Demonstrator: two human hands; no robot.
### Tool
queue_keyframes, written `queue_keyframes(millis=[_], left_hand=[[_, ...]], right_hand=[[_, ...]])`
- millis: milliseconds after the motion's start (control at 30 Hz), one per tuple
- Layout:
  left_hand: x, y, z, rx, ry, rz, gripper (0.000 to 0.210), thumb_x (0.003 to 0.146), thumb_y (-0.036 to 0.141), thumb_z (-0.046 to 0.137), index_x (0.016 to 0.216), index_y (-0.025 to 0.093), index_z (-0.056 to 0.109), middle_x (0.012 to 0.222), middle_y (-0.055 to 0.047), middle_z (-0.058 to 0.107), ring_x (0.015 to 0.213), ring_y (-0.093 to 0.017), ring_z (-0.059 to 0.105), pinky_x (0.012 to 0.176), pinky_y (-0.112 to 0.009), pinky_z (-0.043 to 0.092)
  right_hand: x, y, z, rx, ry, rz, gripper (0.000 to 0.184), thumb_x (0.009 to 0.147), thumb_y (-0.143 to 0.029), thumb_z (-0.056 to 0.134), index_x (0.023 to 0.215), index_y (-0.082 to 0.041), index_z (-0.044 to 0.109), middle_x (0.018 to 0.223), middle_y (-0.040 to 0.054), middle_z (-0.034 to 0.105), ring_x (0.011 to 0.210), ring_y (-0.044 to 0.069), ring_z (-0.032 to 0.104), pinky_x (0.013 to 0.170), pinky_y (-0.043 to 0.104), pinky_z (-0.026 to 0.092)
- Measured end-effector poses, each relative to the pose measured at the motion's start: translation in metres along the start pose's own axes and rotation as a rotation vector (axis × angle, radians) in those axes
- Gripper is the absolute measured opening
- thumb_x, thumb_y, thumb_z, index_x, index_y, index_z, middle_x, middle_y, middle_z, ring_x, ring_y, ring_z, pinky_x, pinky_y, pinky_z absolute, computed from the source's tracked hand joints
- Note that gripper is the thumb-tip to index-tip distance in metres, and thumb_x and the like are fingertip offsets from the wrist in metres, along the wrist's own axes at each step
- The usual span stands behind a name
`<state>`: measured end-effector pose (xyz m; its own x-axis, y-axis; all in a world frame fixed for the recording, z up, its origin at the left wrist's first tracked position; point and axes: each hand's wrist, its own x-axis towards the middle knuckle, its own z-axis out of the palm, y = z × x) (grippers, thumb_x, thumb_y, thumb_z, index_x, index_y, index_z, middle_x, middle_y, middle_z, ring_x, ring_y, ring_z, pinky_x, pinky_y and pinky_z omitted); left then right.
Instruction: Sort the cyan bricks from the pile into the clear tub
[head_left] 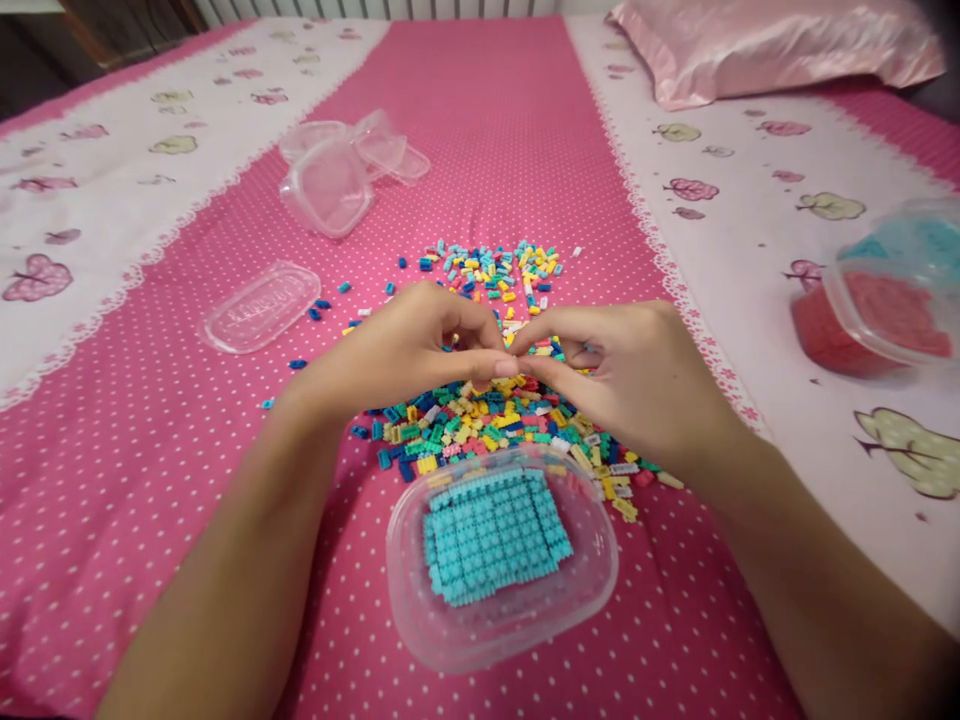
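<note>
Inspected from beside the bed (480,75): the contact point between the left hand (427,345) and the right hand (626,360) was obscured. On each, thumb and forefinger drew close in a narrow pinch, tips meeting the other's; whether the fingers gripped a brick, I could not tell. The hands also covered part of the loose bricks (480,425) beneath. Both forearms were cut off below. Toward the bed's right edge, a red-filled tub (847,325) showed, with a blue-filled tub (919,245) behind it, cut off and blurred.

The bricks were small, in yellow, green, blue, pink and white, heaped mid-bed and scattered toward its far edge. Just nearer than the heap, a clear tub (469,655) contained a turquoise slab (491,540), roughly rectangular, its surface studded in rows.
</note>
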<state>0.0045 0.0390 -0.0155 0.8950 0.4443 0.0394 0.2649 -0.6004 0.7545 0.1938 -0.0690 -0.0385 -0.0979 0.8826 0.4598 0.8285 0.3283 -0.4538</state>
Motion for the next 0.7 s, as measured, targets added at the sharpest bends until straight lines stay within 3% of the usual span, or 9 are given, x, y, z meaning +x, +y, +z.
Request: queue_keyframes(millis=[100,267,467,700], left_hand=[[-0.0007,-0.0004,-0.0004,-0.008,-0.016,-0.005,0.038,0.082,0.056,0.073,0.070,0.020,0.070,0.062,0.003,0.069,0.057,-0.009,0.061,0.054,-0.021,0.042],[-0.0007,-0.0037,0.0011,0.025,-0.023,0.002,0.028,0.078,0.045,0.080,0.070,0.019,0.071,0.063,0.003,0.071,0.058,-0.009,0.063,0.055,-0.020,0.043],[-0.0014,-0.0042,0.0021,0.022,-0.043,-0.025,0.028,0.076,0.044,0.081,0.066,0.020,0.071,0.060,0.003,0.070,0.056,-0.010,0.062,0.053,-0.021,0.042],[-0.0026,-0.0055,-0.0003,0.010,-0.074,-0.016,0.008,0.077,0.029,0.080,0.080,0.022,0.077,0.070,0.002,0.075,0.063,-0.012,0.068,0.056,-0.021,0.048]], right_hand=[[0.0001,-0.0003,-0.0003,0.019,-0.034,-0.015,0.006,0.085,-0.031,0.077,0.091,-0.030,0.077,0.060,-0.0072,0.063,0.048,0.009,0.049,0.053,0.026,0.032],[0.0007,0.0002,0.0007,0.068,-0.073,-0.017,0.006,0.081,-0.028,0.081,0.086,-0.029,0.076,0.045,-0.0112,0.037,0.039,0.006,0.034,0.048,0.025,0.024],[0.0016,-0.0005,0.0009,0.049,-0.098,-0.048,0.006,0.081,-0.023,0.078,0.083,-0.027,0.075,0.046,-0.0107,0.037,0.041,0.007,0.036,0.050,0.026,0.025],[0.0012,0.0014,-0.0042,0.046,-0.143,-0.028,0.002,0.084,-0.028,0.071,0.083,-0.029,0.073,0.047,-0.0097,0.039,0.041,0.007,0.034,0.050,0.027,0.024]])
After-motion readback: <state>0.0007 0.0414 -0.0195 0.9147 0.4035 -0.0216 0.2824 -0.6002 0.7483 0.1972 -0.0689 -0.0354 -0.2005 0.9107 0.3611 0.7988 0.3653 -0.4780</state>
